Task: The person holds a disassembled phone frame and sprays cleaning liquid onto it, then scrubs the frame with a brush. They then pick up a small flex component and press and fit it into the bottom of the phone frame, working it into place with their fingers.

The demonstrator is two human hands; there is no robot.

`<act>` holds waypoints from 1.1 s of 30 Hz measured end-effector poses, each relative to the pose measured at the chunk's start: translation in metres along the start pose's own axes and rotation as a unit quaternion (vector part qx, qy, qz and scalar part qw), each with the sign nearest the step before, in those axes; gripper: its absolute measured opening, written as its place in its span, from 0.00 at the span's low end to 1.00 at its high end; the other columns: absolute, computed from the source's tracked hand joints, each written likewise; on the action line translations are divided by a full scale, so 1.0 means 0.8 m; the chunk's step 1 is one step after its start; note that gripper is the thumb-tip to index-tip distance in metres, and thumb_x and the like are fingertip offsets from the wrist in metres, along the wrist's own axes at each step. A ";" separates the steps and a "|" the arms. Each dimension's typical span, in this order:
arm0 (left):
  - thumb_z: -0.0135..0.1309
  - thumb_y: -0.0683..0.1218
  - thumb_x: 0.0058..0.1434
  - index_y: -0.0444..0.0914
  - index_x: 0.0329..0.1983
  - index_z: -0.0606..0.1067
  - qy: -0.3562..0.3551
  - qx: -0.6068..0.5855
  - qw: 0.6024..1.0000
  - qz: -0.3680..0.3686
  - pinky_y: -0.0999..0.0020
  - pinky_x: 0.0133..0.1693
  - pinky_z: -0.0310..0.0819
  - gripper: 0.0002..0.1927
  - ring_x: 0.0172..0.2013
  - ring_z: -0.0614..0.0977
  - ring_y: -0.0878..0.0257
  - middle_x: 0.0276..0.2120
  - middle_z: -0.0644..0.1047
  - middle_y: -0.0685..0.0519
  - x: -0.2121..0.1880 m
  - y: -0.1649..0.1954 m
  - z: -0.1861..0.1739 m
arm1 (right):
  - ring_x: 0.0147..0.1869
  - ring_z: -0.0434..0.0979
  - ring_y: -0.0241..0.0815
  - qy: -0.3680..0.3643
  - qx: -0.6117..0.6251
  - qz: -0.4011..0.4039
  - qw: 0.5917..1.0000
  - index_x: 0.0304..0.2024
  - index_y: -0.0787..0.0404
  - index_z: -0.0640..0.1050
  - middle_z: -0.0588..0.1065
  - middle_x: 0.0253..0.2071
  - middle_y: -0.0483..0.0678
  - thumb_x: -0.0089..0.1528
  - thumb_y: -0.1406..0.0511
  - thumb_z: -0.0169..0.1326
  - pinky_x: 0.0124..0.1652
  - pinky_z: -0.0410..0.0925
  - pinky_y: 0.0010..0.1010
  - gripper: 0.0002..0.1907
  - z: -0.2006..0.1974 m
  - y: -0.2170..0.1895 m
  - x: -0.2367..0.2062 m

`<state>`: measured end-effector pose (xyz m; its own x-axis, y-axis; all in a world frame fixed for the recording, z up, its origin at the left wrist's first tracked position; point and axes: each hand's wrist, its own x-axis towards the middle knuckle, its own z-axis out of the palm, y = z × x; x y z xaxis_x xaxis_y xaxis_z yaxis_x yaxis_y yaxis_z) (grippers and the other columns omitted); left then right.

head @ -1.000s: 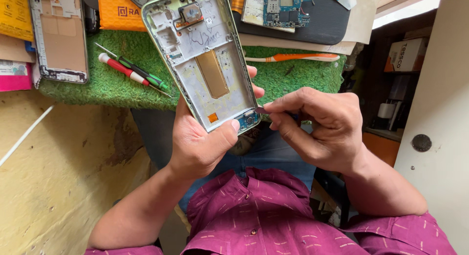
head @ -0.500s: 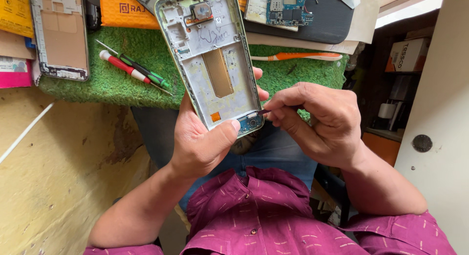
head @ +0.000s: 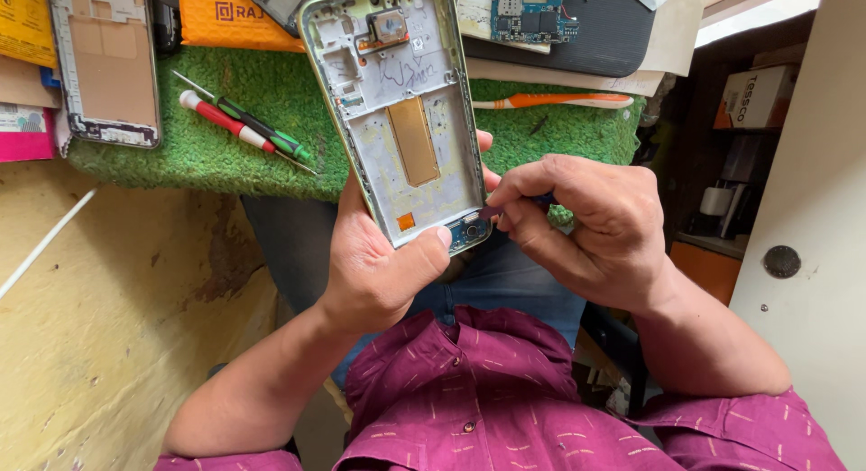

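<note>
My left hand point(head: 383, 259) grips an opened phone frame point(head: 401, 110) from below, its bare inner side facing me, with a copper patch in the middle and a small orange tab near the bottom. The thumb lies across the lower edge. My right hand point(head: 586, 227) is curled beside the frame's bottom right corner, fingertips pinched on a small dark tool point(head: 514, 205) whose tip touches that corner. Most of the tool is hidden in the fingers.
A green turf mat point(head: 271, 101) lies ahead with a red screwdriver point(head: 225, 119), a green screwdriver point(head: 266, 133), an orange toothbrush point(head: 559, 101), another phone frame point(head: 108, 65), a circuit board point(head: 532, 11) and an orange box point(head: 234, 15). A yellow wall point(head: 108, 309) is left.
The phone frame has shifted slightly right and tilted more upright in my left hand. My right hand stays at its bottom corner, fingers pinched tighter on the tool.
</note>
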<state>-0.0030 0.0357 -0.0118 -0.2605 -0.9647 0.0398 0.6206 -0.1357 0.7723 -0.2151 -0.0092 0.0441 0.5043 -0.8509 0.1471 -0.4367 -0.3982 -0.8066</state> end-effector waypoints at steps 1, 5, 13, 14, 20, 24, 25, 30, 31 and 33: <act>0.45 0.31 0.68 0.33 0.74 0.57 0.000 0.000 1.000 0.000 0.56 0.68 0.73 0.30 0.60 0.76 0.56 0.68 0.68 0.41 0.000 0.000 0.000 | 0.38 0.84 0.36 -0.001 -0.007 -0.004 1.000 0.42 0.64 0.79 0.80 0.36 0.48 0.64 0.74 0.61 0.38 0.73 0.24 0.05 0.000 0.000 0.000; 0.45 0.31 0.68 0.33 0.74 0.57 0.000 0.000 1.000 0.000 0.57 0.67 0.72 0.30 0.60 0.76 0.56 0.68 0.68 0.41 0.001 0.001 0.000 | 0.38 0.84 0.35 0.006 -0.011 -0.006 1.000 0.42 0.63 0.79 0.80 0.36 0.47 0.65 0.74 0.61 0.38 0.73 0.24 0.05 0.002 0.000 0.000; 0.44 0.30 0.68 0.32 0.73 0.58 0.005 0.008 1.000 -0.007 0.58 0.68 0.74 0.30 0.60 0.76 0.58 0.67 0.69 0.42 -0.001 0.001 0.001 | 0.37 0.84 0.37 0.003 -0.040 -0.033 0.999 0.42 0.63 0.79 0.80 0.35 0.47 0.64 0.74 0.60 0.36 0.73 0.25 0.06 0.001 0.000 0.000; 0.44 0.30 0.68 0.32 0.73 0.58 0.006 0.017 1.000 -0.009 0.59 0.68 0.74 0.30 0.60 0.76 0.58 0.66 0.69 0.42 -0.001 0.000 0.002 | 0.37 0.83 0.38 0.003 -0.051 -0.037 0.998 0.42 0.62 0.79 0.79 0.35 0.47 0.64 0.74 0.60 0.36 0.73 0.26 0.06 0.002 0.000 0.000; 0.46 0.30 0.68 0.33 0.72 0.58 0.024 0.046 0.999 -0.007 0.63 0.67 0.73 0.30 0.62 0.78 0.60 0.65 0.71 0.44 -0.002 -0.008 0.005 | 0.34 0.81 0.42 -0.013 -0.116 -0.058 0.991 0.42 0.62 0.79 0.78 0.32 0.47 0.62 0.74 0.59 0.33 0.72 0.30 0.07 0.005 -0.006 0.000; 0.46 0.29 0.68 0.34 0.72 0.58 0.027 0.055 0.998 0.007 0.64 0.68 0.71 0.29 0.63 0.77 0.61 0.65 0.72 0.44 -0.003 -0.011 0.005 | 0.34 0.79 0.44 -0.039 -0.116 -0.068 0.990 0.44 0.63 0.78 0.76 0.32 0.47 0.63 0.73 0.60 0.34 0.72 0.33 0.08 0.002 -0.008 0.001; 0.46 0.29 0.69 0.34 0.72 0.59 0.026 0.057 0.998 0.010 0.64 0.69 0.70 0.29 0.63 0.77 0.61 0.65 0.72 0.44 -0.003 -0.011 0.005 | 0.34 0.79 0.44 -0.048 -0.117 -0.072 0.989 0.45 0.63 0.78 0.76 0.32 0.47 0.63 0.73 0.60 0.33 0.71 0.33 0.08 0.001 -0.008 0.001; 0.46 0.29 0.67 0.33 0.71 0.59 0.031 0.038 0.999 -0.001 0.63 0.67 0.72 0.29 0.61 0.78 0.60 0.64 0.72 0.44 -0.003 -0.012 0.006 | 0.34 0.78 0.45 -0.065 -0.106 -0.075 0.989 0.47 0.63 0.76 0.75 0.33 0.47 0.63 0.73 0.59 0.34 0.71 0.34 0.10 -0.001 -0.008 0.002; 0.46 0.29 0.67 0.33 0.71 0.59 0.032 0.030 0.999 -0.004 0.63 0.66 0.73 0.29 0.61 0.78 0.59 0.64 0.72 0.44 -0.002 -0.011 0.006 | 0.34 0.78 0.45 -0.067 -0.105 -0.077 0.989 0.47 0.63 0.76 0.75 0.33 0.47 0.63 0.73 0.59 0.34 0.71 0.34 0.10 -0.001 -0.008 0.002; 0.46 0.30 0.67 0.33 0.71 0.59 0.033 0.015 0.999 -0.010 0.62 0.65 0.75 0.29 0.59 0.79 0.59 0.63 0.72 0.44 -0.002 -0.011 0.006 | 0.33 0.77 0.46 -0.069 -0.109 -0.077 0.989 0.46 0.63 0.77 0.75 0.32 0.48 0.63 0.72 0.60 0.33 0.70 0.35 0.10 -0.002 -0.008 0.001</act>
<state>-0.0115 0.0396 -0.0156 -0.2217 -0.9750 -0.0166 0.5939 -0.1485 0.7907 -0.2127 -0.0078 0.0503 0.6670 -0.7263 0.1665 -0.4902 -0.5960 -0.6360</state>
